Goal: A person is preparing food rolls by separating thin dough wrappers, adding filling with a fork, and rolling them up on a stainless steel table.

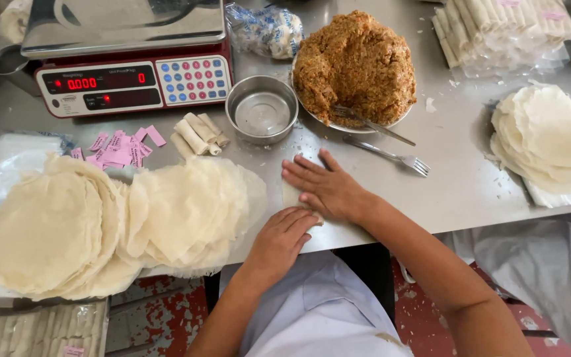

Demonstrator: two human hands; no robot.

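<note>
My right hand (325, 187) lies flat, fingers together, pressing on a pale wrapper roll (290, 194) on the steel table (451, 178). My left hand (284, 236) rests on the near end of the same roll, at the table's front edge. Most of the roll is hidden under both hands. Beyond my hands stands a plate heaped with brown filling (355, 65), a fork (371, 123) stuck into it. A second fork (391, 156) lies on the table just past my right hand.
Stacks of round thin wrappers (100, 225) lie at left and more wrappers (550, 139) at right. A steel bowl (261, 109), finished rolls (196, 134), pink paper tags (121, 150) and a red digital scale (127, 59) stand behind. Bagged rolls (503, 30) sit far right.
</note>
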